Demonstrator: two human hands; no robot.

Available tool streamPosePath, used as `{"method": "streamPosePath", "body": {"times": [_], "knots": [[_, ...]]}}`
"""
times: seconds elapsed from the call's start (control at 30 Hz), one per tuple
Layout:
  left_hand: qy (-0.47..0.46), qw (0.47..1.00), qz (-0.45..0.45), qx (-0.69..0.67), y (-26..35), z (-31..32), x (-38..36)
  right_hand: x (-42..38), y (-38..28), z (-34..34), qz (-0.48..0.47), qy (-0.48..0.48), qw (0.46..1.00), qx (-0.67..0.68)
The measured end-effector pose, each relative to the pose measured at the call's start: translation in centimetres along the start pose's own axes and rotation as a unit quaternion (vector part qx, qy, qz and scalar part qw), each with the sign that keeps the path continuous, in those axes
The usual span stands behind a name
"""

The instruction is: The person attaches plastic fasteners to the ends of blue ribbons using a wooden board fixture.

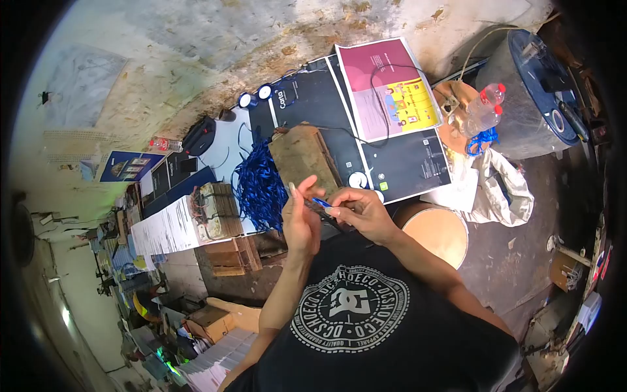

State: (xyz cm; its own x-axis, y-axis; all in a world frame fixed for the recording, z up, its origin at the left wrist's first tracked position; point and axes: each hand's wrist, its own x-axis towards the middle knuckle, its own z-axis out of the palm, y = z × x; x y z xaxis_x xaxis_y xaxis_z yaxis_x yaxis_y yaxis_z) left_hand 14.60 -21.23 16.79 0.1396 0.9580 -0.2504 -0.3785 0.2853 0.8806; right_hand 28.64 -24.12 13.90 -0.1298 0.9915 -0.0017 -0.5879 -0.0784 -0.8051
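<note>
In front of my chest, my right hand (362,212) pinches a short, shiny blue strip (321,203) between thumb and fingers. My left hand (302,219) is raised beside it with its fingers stretched up and apart, close to the strip's far end. Just beyond the hands, a worn wooden block (302,157) lies on the table with a dark cord by it. To its left, a large heap of similar blue strips (261,186) spills over the table edge.
Black printed sheets (405,166) cover the table, with a pink and yellow poster (385,91) on top. Two ribbon spools (264,91) stand near the wall. At right are a round stool (436,235), plastic bottles (484,111) and a large drum (516,98). Bundled paper (219,212) lies left.
</note>
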Motion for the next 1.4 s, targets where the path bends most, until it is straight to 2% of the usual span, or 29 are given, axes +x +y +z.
{"method": "streamPosePath", "body": {"times": [0.1,0.2,0.23,0.4,0.53,0.63,0.87,1.07,1.17,1.27,1.37,1.4], "knots": [[-0.035,0.994,0.073,0.078,-0.9,0.8,0.0,0.2,-0.1,0.6,-0.01,-0.005,1.0,0.011],[-0.103,0.987,0.074,0.096,-1.3,0.1,-0.2,0.2,-0.3,0.1,0.066,-0.039,0.997,-0.002],[-0.123,0.985,0.077,0.095,-1.3,0.1,-0.3,0.1,-0.4,0.0,0.066,-0.032,0.997,-0.006],[-0.05,0.996,0.063,0.048,-0.5,-0.5,-0.2,0.3,-0.5,-0.1,0.055,-0.009,0.998,-0.031],[-0.053,0.998,0.037,0.007,-0.8,-0.3,-0.6,0.8,-0.5,0.5,0.034,-0.004,0.999,-0.02],[-0.103,0.986,0.112,0.074,-1.2,-0.8,-0.4,1.0,-1.0,0.8,0.03,-0.017,0.999,-0.034],[-0.09,0.991,0.031,0.092,-1.3,-2.3,-0.4,1.3,-0.9,1.0,0.039,-0.03,0.998,-0.044],[-0.128,0.989,0.029,0.071,-0.7,-2.4,-0.2,1.4,-0.9,1.0,0.078,-0.022,0.996,-0.042],[-0.109,0.993,-0.005,0.051,0.1,-1.5,-0.2,1.5,-0.8,1.1,0.1,-0.007,0.994,-0.047],[-0.045,0.999,-0.016,-0.018,-0.1,-1.7,0.0,1.6,-0.6,1.8,0.105,-0.008,0.993,-0.058],[-0.01,0.999,0.039,-0.03,0.4,-2.3,0.8,1.8,-0.9,1.1,0.113,-0.106,0.97,-0.189],[-0.01,0.998,0.046,-0.04,0.6,-2.8,1.1,2.1,-0.5,0.7,0.085,-0.135,0.961,-0.226]]}}
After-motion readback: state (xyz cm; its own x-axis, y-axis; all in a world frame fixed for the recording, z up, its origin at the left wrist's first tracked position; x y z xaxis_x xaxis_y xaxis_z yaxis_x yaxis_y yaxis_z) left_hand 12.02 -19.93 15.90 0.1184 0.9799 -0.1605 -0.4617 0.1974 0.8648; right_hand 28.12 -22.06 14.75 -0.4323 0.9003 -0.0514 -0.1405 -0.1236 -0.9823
